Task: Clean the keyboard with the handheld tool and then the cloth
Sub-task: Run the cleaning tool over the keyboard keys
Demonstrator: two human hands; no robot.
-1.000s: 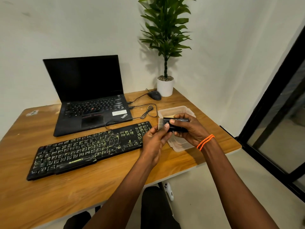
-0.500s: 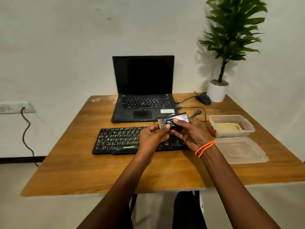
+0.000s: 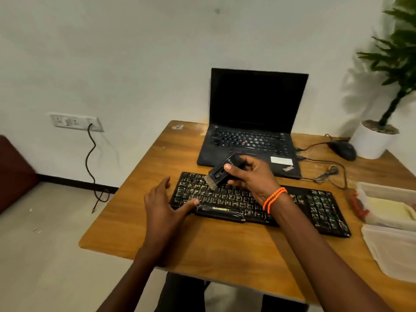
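Right hand [image 3: 252, 174] grip curled around black handheld brush tool [image 3: 221, 173], bristles down on keyboard [image 3: 292, 206] upper-left keys. Left hand [image 3: 164, 207] grip wide, thumb touching keyboard's left edge on wooden tabletop [image 3: 144, 188].

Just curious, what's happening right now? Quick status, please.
Right hand grips brush, bristles at keyboard. Left hand open, thumb on keyboard's edge. Nothing in the way.

"ThinkPad" logo on laptop [image 3: 249, 140] palmrest, lower right corner. White print on handheld brush [image 3: 221, 171] body, unreadable.
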